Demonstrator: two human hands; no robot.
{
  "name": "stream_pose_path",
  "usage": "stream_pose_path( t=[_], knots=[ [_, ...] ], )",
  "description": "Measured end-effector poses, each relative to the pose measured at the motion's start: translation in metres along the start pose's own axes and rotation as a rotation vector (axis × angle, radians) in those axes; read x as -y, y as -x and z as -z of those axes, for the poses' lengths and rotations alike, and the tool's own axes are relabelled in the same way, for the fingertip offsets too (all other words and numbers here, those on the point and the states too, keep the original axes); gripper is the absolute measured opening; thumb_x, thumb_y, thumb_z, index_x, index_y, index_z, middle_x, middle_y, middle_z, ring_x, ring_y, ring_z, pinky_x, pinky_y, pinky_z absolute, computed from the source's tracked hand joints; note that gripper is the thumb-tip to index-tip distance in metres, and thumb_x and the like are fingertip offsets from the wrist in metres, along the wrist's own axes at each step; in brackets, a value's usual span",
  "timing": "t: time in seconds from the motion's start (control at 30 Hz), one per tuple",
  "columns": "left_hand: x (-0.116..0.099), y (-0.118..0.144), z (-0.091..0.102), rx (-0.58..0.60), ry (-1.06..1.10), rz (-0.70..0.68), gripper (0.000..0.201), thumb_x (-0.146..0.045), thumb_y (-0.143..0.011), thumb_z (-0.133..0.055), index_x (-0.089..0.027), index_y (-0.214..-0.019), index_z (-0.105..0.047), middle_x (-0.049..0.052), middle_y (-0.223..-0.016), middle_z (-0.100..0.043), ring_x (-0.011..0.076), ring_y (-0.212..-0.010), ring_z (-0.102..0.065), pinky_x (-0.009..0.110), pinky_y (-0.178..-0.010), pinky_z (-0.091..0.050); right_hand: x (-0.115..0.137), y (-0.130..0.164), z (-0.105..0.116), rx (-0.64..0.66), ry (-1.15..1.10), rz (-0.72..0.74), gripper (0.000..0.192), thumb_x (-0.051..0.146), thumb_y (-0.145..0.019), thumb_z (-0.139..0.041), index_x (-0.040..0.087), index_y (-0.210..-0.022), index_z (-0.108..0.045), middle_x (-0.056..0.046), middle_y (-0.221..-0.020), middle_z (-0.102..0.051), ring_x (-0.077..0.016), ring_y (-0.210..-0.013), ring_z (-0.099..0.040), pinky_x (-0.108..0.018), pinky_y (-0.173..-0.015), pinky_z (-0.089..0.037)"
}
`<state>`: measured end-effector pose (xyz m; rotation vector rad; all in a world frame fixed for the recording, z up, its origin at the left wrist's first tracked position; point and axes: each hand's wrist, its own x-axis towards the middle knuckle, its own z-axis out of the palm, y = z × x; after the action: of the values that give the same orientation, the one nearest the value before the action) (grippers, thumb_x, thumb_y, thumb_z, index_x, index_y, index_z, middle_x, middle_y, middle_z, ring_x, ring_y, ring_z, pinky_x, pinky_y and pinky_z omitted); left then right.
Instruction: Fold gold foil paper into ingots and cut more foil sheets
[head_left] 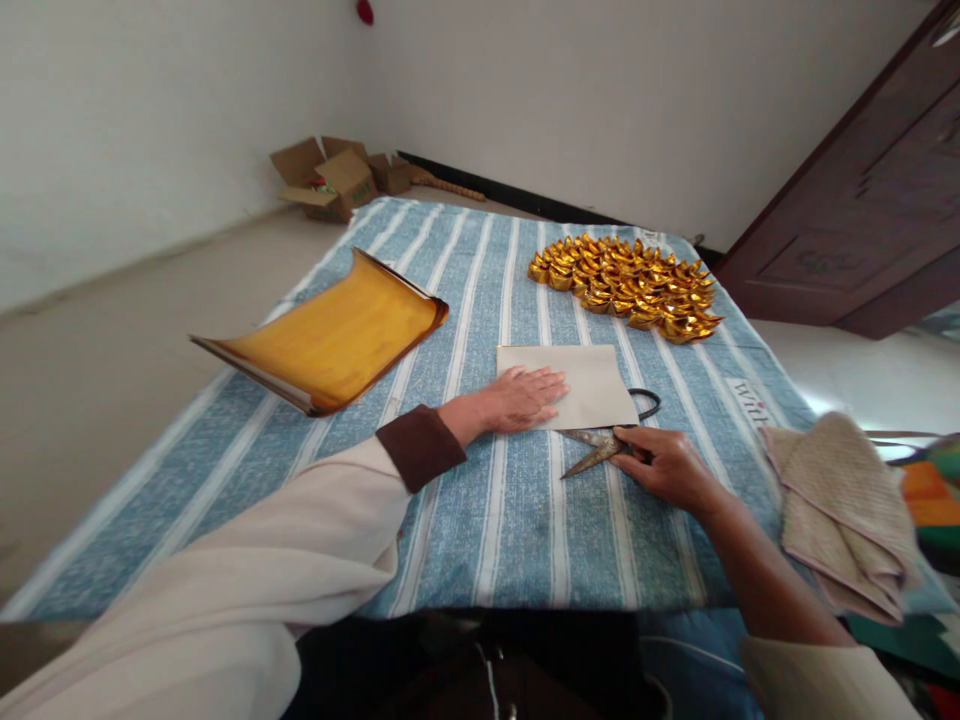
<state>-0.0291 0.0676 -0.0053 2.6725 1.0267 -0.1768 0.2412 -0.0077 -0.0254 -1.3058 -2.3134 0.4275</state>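
1. While the left hand (pixel 525 397) lies flat, palm down, on a pale sheet of paper (pixel 592 385), its fingers (pixel 551 385) are stretched out and close together, pressing the sheet's left part onto the blue-and-white striped cloth (pixel 480 500).
2. The paper lies near the middle of the cloth, its lower edge just above the scissors (pixel 600 447).
3. The right hand (pixel 667 465) rests on the cloth at the scissors, fingers curled around the handle end; the grip looks closed on them, though the handle itself is mostly hidden under the hand.
4. The scissor blades are slightly parted and point left, touching or just under the paper's lower edge; a dark handle loop (pixel 646 402) shows just right of the sheet.
5. A heap of folded gold paper ingots (pixel 626 285) sits at the far right of the cloth, well apart from both hands.
6. A curled stack of gold foil sheets (pixel 330 335) lies at the far left, its edges lifting off the cloth.
7. A folded beige towel (pixel 840 510) lies at the right edge, near the right forearm.
8. Open cardboard boxes (pixel 337 180) stand on the floor by the wall beyond the cloth.
9. A dark wooden door (pixel 862 200) leans in at the upper right.
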Motion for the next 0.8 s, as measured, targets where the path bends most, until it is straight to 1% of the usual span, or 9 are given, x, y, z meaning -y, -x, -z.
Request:
stream_pose_path(
  t=[0.07,0.13,0.27,0.33,0.43,0.5,0.7,0.8],
  knots=[
    [0.006,0.001,0.001,-0.021,-0.03,-0.057,0.052,-0.04,-0.099,-0.026,-0.023,-0.149,-0.029,0.004,-0.157,-0.026,0.02,-0.144,-0.021,0.041,-0.11,-0.023,0.0,0.0,0.0,-0.001,-0.002,-0.001,0.027,0.032,-0.084,-0.06,0.014,-0.1,-0.07,-0.002,-0.065,-0.063,-0.0136,-0.053,-0.054,-0.026,-0.056,-0.043],
    [0.01,0.003,0.0,-0.05,-0.063,-0.087,0.052,-0.04,-0.1,-0.024,-0.022,-0.148,-0.031,0.004,-0.157,-0.025,0.0198,-0.145,-0.02,0.042,-0.111,-0.021,0.0,0.0,0.0,0.006,-0.005,-0.005,0.027,0.032,-0.084,-0.059,0.014,-0.101,-0.07,-0.003,-0.066,-0.063,-0.0137,-0.054,-0.054,-0.026,-0.057,-0.043],
    [0.01,0.007,-0.004,-0.074,-0.107,-0.032,0.051,-0.045,-0.1,-0.025,-0.026,-0.147,-0.033,0.006,-0.159,-0.017,0.0238,-0.146,-0.015,0.048,-0.113,-0.014,0.001,0.0,0.001,0.026,-0.006,-0.018,0.026,0.034,-0.085,-0.058,0.014,-0.099,-0.07,-0.001,-0.063,-0.059,-0.0128,-0.053,-0.052,-0.025,-0.056,-0.041],
    [0.009,0.008,-0.004,-0.073,-0.115,-0.007,0.051,-0.047,-0.1,-0.025,-0.028,-0.147,-0.034,0.006,-0.16,-0.016,0.0265,-0.146,-0.014,0.05,-0.113,-0.014,0.003,-0.002,0.001,0.03,-0.008,-0.019,0.025,0.033,-0.085,-0.058,0.015,-0.097,-0.07,0.0,-0.061,-0.057,-0.0122,-0.053,-0.051,-0.024,-0.055,-0.04],
    [0.009,0.008,-0.004,-0.07,-0.11,-0.006,0.052,-0.048,-0.1,-0.024,-0.029,-0.147,-0.034,0.006,-0.16,-0.016,0.0289,-0.146,-0.014,0.052,-0.112,-0.015,0.005,-0.006,0.001,0.043,-0.009,-0.019,0.021,0.032,-0.084,-0.059,0.016,-0.092,-0.07,0.001,-0.06,-0.055,-0.0117,-0.053,-0.05,-0.024,-0.055,-0.039],
    [0.01,0.007,-0.005,-0.075,-0.103,-0.009,0.052,-0.048,-0.1,-0.024,-0.029,-0.148,-0.033,0.006,-0.16,-0.016,0.0292,-0.146,-0.013,0.053,-0.112,-0.015,0.007,-0.01,0.0,0.052,-0.011,-0.021,0.019,0.031,-0.083,-0.06,0.017,-0.09,-0.07,0.001,-0.061,-0.056,-0.0119,-0.053,-0.051,-0.024,-0.055,-0.038],
    [0.012,0.004,-0.008,-0.064,-0.071,-0.014,0.051,-0.047,-0.1,-0.023,-0.03,-0.148,-0.032,0.006,-0.16,-0.015,0.0279,-0.146,-0.011,0.053,-0.112,-0.014,0.013,-0.02,-0.008,0.055,-0.015,-0.007,0.022,0.032,-0.084,-0.06,0.016,-0.095,-0.07,-0.001,-0.066,-0.061,-0.0133,-0.057,-0.054,-0.025,-0.059,-0.04],
    [0.012,0.004,-0.008,-0.063,-0.065,-0.011,0.052,-0.047,-0.1,-0.023,-0.03,-0.148,-0.032,0.006,-0.16,-0.015,0.0278,-0.146,-0.011,0.053,-0.112,-0.013,0.014,-0.021,-0.009,0.063,0.003,-0.002,0.021,0.033,-0.085,-0.059,0.017,-0.092,-0.07,-0.002,-0.066,-0.061,-0.0136,-0.058,-0.054,-0.025,-0.059,-0.04]
  ],
)
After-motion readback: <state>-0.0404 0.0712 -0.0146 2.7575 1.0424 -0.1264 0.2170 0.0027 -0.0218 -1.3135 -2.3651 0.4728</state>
